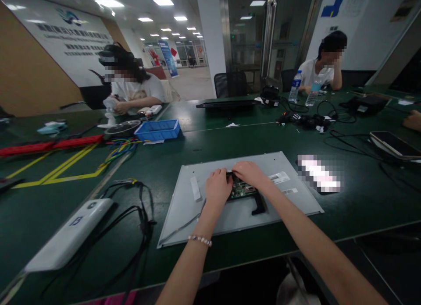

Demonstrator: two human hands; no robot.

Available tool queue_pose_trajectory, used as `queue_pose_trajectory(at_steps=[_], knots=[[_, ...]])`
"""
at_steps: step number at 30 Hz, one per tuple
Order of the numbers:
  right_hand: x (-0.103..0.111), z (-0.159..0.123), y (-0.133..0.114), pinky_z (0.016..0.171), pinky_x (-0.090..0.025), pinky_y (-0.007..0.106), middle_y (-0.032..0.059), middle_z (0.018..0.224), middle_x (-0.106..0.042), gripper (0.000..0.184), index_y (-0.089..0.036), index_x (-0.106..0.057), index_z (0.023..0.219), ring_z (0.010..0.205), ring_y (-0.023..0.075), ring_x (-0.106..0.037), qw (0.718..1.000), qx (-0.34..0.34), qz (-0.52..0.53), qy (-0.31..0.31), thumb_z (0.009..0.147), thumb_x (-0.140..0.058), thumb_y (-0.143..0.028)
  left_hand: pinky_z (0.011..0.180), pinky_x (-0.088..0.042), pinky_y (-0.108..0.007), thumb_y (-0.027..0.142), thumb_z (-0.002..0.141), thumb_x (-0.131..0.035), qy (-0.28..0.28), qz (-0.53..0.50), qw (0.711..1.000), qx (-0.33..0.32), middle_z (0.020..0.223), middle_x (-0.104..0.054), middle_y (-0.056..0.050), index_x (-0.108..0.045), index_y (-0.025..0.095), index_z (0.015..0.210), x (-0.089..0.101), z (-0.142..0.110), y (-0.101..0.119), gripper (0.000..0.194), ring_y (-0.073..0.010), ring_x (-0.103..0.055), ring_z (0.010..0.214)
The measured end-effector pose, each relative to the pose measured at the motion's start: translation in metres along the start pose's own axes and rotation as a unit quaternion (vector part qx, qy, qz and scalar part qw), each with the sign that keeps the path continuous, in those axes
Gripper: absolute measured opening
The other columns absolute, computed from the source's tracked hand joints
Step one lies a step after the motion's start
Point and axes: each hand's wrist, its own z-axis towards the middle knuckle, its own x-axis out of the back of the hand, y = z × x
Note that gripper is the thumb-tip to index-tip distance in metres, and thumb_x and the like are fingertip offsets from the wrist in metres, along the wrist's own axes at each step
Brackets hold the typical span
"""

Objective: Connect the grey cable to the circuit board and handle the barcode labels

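A: Left end first?

B: White case [70, 235] on the green table [204, 147], dark cords [144, 221] just right of it. Farther off, a blue bin [158, 130]. Neither hand is near them.

A: And the work itself?

B: Pale flat panel [179, 206], lying flat. White strip [195, 189] on its left part; thin cable [184, 226] running from the near left corner toward the left hand [219, 186].

A: That hand's grip?

B: Fingers close together, curled over the left end of the green circuit board [243, 189]. Pinching or only pressing: cannot tell.

A: Board's position?

B: On the middle of the panel. That much is done. Fixed or loose, not visible; the cable's end is hidden too.

A: Right hand [249, 173]?

B: Bent over the board's far edge, fingertips near the left hand's. What they pinch, if anything, is hidden.

A: Anything left open?

B: Black arm-like piece [259, 205] sticks out at the board's near right. Contact at the far edge looks unfinished, my judgement, since both hands are on it.
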Motion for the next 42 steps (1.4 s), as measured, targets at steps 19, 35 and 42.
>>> queue_pose_trajectory(at_steps=[19, 35, 42], knots=[[0.012, -0.013, 0.009, 0.08, -0.042, 0.03, 0.0099, 0.1, -0.067, 0.028, -0.019, -0.066, 0.1, 0.096, 0.0237, -0.06, 0.998, -0.059, 0.038, -0.001, 0.088, -0.048, -0.037, 0.077, -0.044, -0.032, 0.018, 0.092, -0.033, 0.063, -0.03, 0.998, -0.003, 0.102, -0.061, -0.01, -0.049, 0.017, 0.115, -0.002, 0.001, -0.003, 0.028, -0.0221, -0.059, 0.092], [0.004, -0.121, 0.103, 0.086, -0.043, 0.029, 0.0068, 0.109, -0.062, 0.032, -0.019, -0.066, 0.106, 0.096, 0.0185, -0.058, 0.957, -0.229, 0.178, 0.009, 0.074, -0.06, -0.024, 0.098, -0.038, -0.036, 0.019, 0.093, -0.035, -0.012, -0.122, 0.922, -0.368, 0.119, -0.056, -0.006, -0.052, 0.019, 0.116, 0.017, -0.018, 0.026, 0.028, -0.0182, -0.049, 0.113], [0.011, -0.121, 0.098, 0.07, -0.046, 0.027, 0.0046, 0.091, -0.067, 0.02, -0.021, -0.071, 0.089, 0.077, 0.0167, -0.062, 0.944, -0.262, 0.2, 0.017, 0.073, -0.062, -0.027, 0.1, -0.036, -0.037, 0.018, 0.093, -0.034, -0.024, -0.1, 0.927, -0.362, 0.124, -0.054, -0.007, -0.052, 0.018, 0.117, 0.011, -0.02, 0.029, 0.031, -0.0187, -0.048, 0.116]])
